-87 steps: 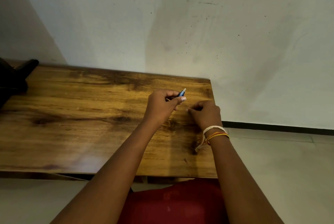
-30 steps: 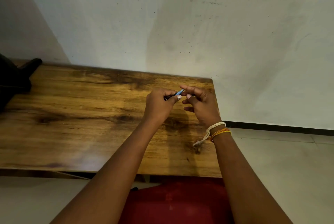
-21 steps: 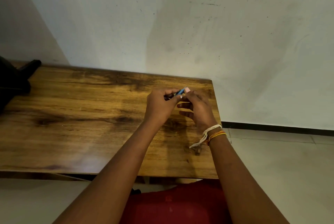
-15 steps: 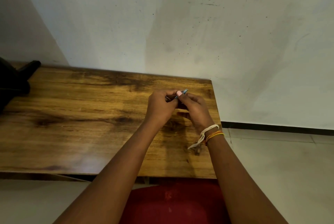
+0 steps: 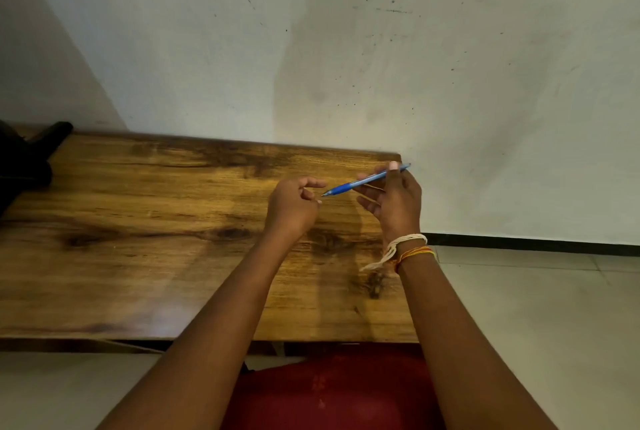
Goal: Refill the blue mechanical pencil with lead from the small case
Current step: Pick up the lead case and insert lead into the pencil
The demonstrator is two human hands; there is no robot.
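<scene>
Head view, looking down over both forearms: the right hand [image 5: 393, 202] holds the blue mechanical pencil [image 5: 363, 181] above the far right part of the wooden desk [image 5: 138, 239]. Its grip is clamped on the upper half of the barrel, thumb and fingertips pinching it, while the lower fingers spread loosely beneath. The pencil lies at a slant, its tip pointing left and slightly down toward the left hand [image 5: 292, 209], its rear end poking out past the right hand near the desk's far corner. The left hand hovers just beside the tip with fingers curled inward, thumb and forefinger close together; whether something thin is pinched there I cannot tell. The small lead case cannot be made out. White and orange thread bands [image 5: 407, 249] circle the right wrist. A dark object [image 5: 27, 159] sits at the desk's far left edge. Red cloth [image 5: 329, 391] shows below the desk's near edge, a pale wall [image 5: 346, 48] behind, tiled floor [image 5: 536, 308] to the right.
</scene>
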